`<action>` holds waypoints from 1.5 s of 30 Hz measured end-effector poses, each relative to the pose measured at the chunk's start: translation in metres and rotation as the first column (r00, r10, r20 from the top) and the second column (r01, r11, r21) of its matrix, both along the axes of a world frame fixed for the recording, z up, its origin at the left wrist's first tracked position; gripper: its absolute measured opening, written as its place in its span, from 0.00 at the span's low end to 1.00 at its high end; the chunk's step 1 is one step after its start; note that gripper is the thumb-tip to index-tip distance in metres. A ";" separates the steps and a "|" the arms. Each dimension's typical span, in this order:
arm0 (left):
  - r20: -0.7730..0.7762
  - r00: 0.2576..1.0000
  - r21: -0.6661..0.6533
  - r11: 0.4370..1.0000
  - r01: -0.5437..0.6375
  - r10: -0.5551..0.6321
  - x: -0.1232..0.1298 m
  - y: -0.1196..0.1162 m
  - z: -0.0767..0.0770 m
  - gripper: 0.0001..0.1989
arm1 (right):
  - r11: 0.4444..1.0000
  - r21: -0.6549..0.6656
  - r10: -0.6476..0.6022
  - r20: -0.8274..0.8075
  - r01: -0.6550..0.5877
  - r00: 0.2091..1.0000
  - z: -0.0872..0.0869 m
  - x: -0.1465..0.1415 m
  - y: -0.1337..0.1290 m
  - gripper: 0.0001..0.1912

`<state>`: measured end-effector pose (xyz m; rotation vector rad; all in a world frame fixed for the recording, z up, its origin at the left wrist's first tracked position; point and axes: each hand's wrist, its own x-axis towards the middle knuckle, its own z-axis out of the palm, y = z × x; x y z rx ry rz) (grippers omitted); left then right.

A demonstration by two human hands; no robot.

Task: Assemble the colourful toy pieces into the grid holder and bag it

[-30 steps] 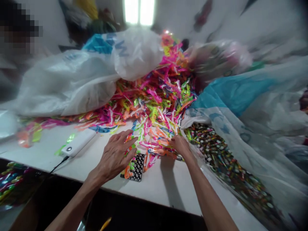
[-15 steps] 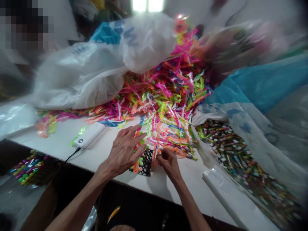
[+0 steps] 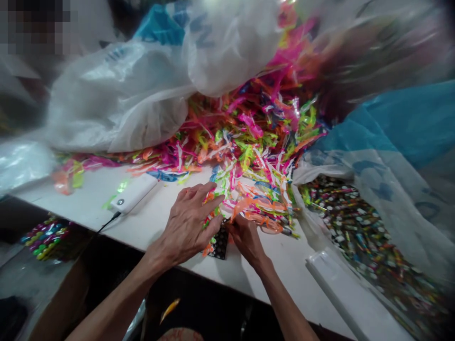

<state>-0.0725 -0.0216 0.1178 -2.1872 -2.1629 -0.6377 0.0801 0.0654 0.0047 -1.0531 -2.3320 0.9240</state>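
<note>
Right hand (image 3: 248, 239) neared the black gridded tray (image 3: 219, 245), pinching an orange plastic strip (image 3: 241, 206); left hand (image 3: 190, 225) spread wide; placing seemingly needed steadiness.

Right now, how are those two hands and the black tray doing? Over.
Left hand spread, partly hiding tray. Right hand at tray, pinching orange piece. Bright pile just beyond.

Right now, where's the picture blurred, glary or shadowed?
Head view: upper right smeared; head view: glare on the clear plastic, far left; head view: soft shadow on the white table below the right hand, central colourful strips sharper.
</note>
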 end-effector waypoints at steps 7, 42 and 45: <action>0.003 0.999 0.037 0.998 0.044 -0.044 -0.001 0.000 -0.004 0.21 | 0.975 0.203 0.015 0.355 -0.093 0.935 0.000 -0.019 -0.017 0.12; -0.028 0.999 0.004 1.000 -0.029 0.029 0.006 -0.001 -0.001 0.20 | 0.896 -0.431 -0.284 -0.382 0.102 0.879 -0.014 -0.005 -0.028 0.10; -0.018 0.999 0.003 1.000 -0.028 0.028 0.004 -0.001 -0.002 0.20 | 0.976 -0.172 -0.161 -0.144 0.135 0.976 -0.018 -0.006 -0.023 0.07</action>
